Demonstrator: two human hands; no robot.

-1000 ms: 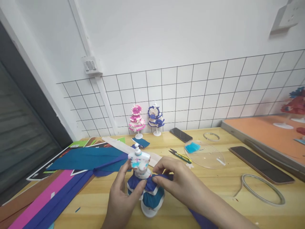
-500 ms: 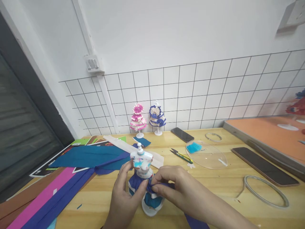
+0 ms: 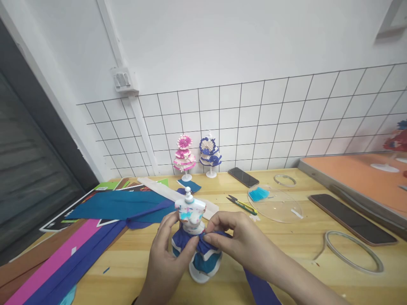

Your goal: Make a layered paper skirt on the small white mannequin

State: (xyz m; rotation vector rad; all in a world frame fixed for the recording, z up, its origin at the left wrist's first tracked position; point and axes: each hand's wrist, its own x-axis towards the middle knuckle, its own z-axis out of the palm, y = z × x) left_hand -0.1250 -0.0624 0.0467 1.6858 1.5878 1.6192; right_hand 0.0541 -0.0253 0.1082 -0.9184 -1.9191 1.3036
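Note:
A small white mannequin (image 3: 191, 211) with paint smudges on its torso stands upright at the front of the table. It wears a layered skirt (image 3: 205, 262) of dark blue and teal paper with white edges. My left hand (image 3: 167, 256) is wrapped round its left side, thumb pressing the dark blue layer below the waist. At the right of the waist, my right hand (image 3: 235, 237) pinches the gathered end of a dark blue crepe paper strip (image 3: 259, 286). The strip passes behind my right hand, and its tail lies below the wrist.
Crepe paper strips (image 3: 117, 205) cover the left side. Two dressed figures, one pink (image 3: 185, 156), one blue and white (image 3: 210, 154), stand by the wall. To the right are thread snips (image 3: 241, 205), a clear disc (image 3: 278, 212), phones (image 3: 351, 218), tape rings (image 3: 354, 252) and an orange board (image 3: 346, 173).
My right fingers have shifted slightly along the waist with the dark blue paper pinched. The mannequin sits slightly farther right in view, and more of the strip's tail shows.

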